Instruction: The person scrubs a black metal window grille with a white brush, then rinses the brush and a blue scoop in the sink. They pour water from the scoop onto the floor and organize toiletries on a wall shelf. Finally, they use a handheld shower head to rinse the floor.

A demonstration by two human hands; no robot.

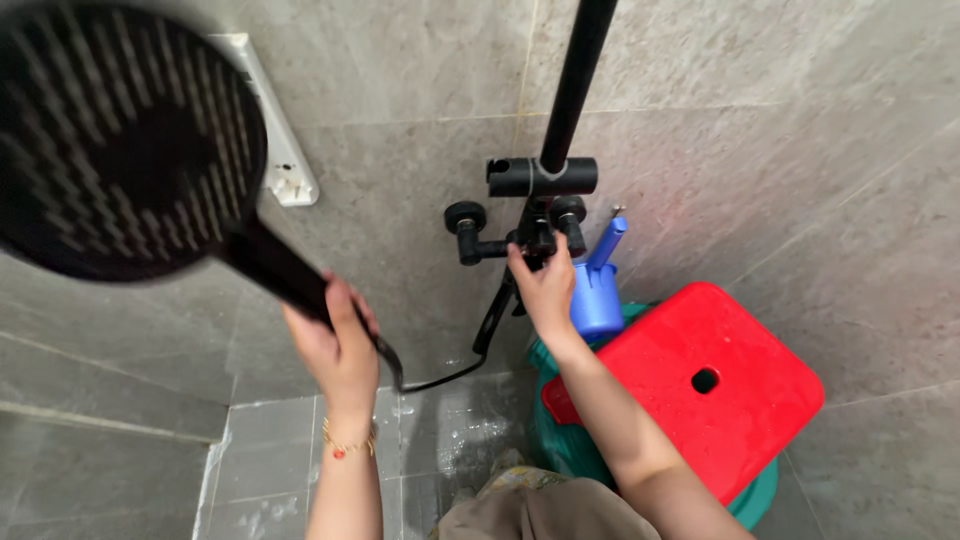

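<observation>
Your left hand is closed round the handle of one black shower head, which fills the 10 o'clock corner, blurred and cut off by the frame edge. Your right hand grips the black tap valve at 12 o'clock, hiding its lever. One white wall bracket. One blue jug at 1 o'clock, half hidden. One red stool covers a green bucket.
</observation>
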